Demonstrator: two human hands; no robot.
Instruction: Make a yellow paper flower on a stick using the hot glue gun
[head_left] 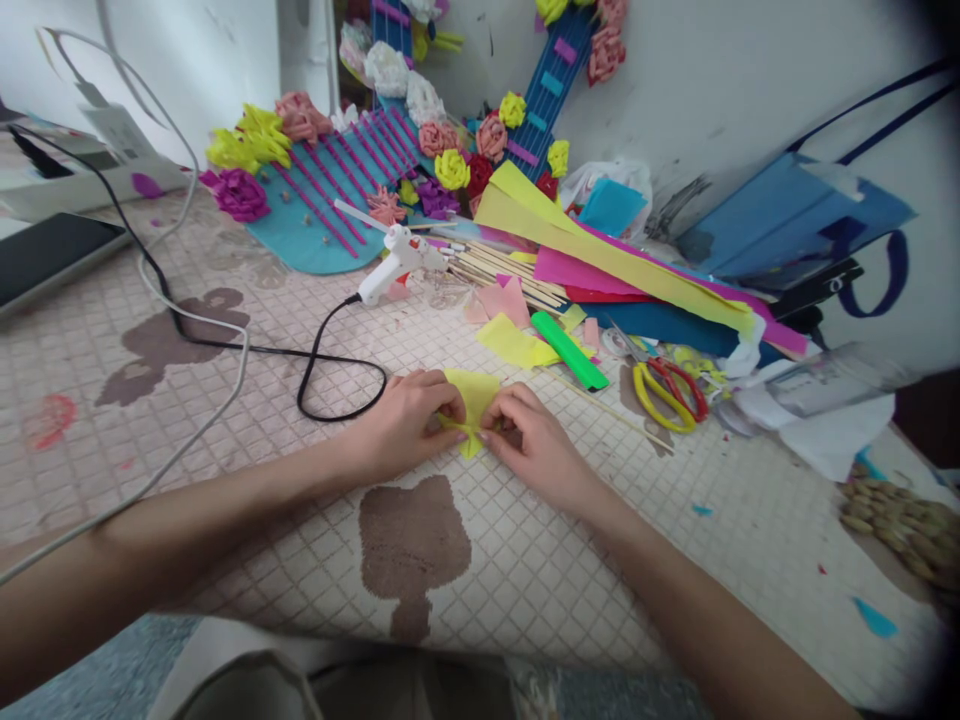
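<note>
A small piece of yellow crepe paper (474,392) is pinched between my two hands, low over the table's middle. My left hand (409,420) grips its left side with thumb and fingertips. From the other side my right hand (532,437) squeezes it too, and the paper looks gathered where the fingertips come close together. Just beyond lie more yellow paper (514,343), pink paper scraps (504,300) and a bright green strip (568,350). A thin wooden stick (615,412) rests right of my right hand.
Behind my hands lies a white glue gun (394,262), its black cord (341,362) looping near my left hand. Scissors (664,392) sit at right. Paper-flower decorations (330,200), stick bundles (506,272) and folded paper sheets (600,240) fill the back. A white cable (225,400) crosses my left forearm.
</note>
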